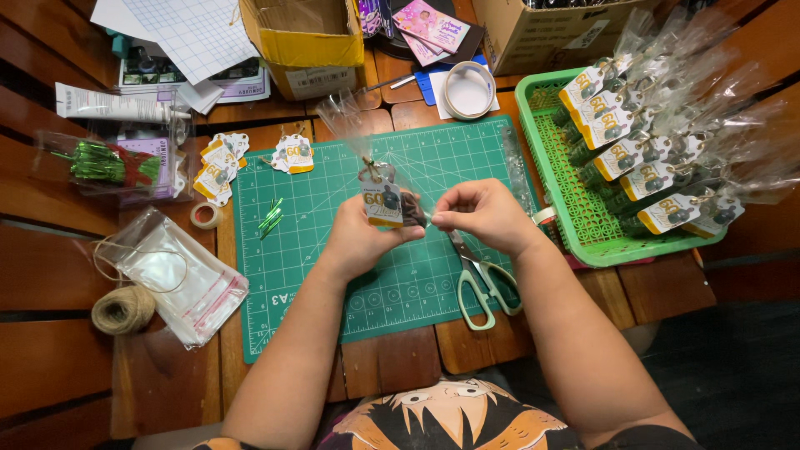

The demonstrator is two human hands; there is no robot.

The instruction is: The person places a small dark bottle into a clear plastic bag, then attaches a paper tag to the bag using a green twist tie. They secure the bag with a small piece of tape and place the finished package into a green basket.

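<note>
Over the green cutting mat, my left hand holds a small clear cellophane favour bag with a yellow and white paper tag tied at its neck. The bag's open top sticks up and away from me. My right hand pinches the right side of the same bag, fingers closed on the cellophane. Pale green scissors lie on the mat just under my right wrist.
A green plastic basket at the right holds several finished tagged bags. Loose tags, green twist ties, a tape roll, a twine ball, clear bags and cardboard boxes surround the mat.
</note>
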